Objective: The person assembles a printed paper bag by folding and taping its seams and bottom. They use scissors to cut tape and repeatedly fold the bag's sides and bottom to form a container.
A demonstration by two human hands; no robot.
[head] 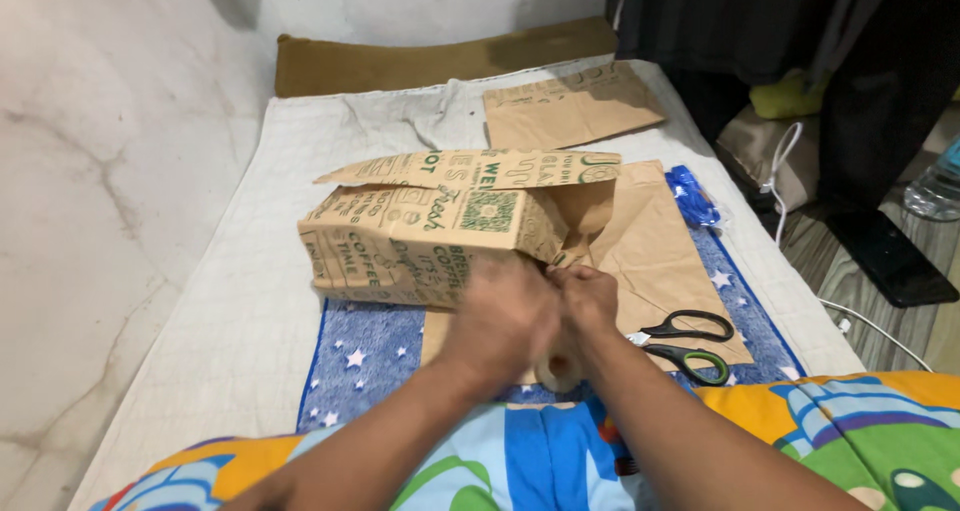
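Scissors [690, 346] lie right of the hands, a flat bag [575, 106] sits near the mattress [240, 321] far edge. Box [430, 236] mid-mattress, long axis left-right. Left hand [505, 316] and right hand [585, 296] pinch its right end; tape roll [560, 369] beneath.

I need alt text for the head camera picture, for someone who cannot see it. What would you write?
Two bare hands, the left hand and right hand, meet at the open end of a printed brown paper-wrapped box on a star-patterned blue cloth. A roll of tape sits just under the hands, and black-and-green scissors lie to the right on brown paper.
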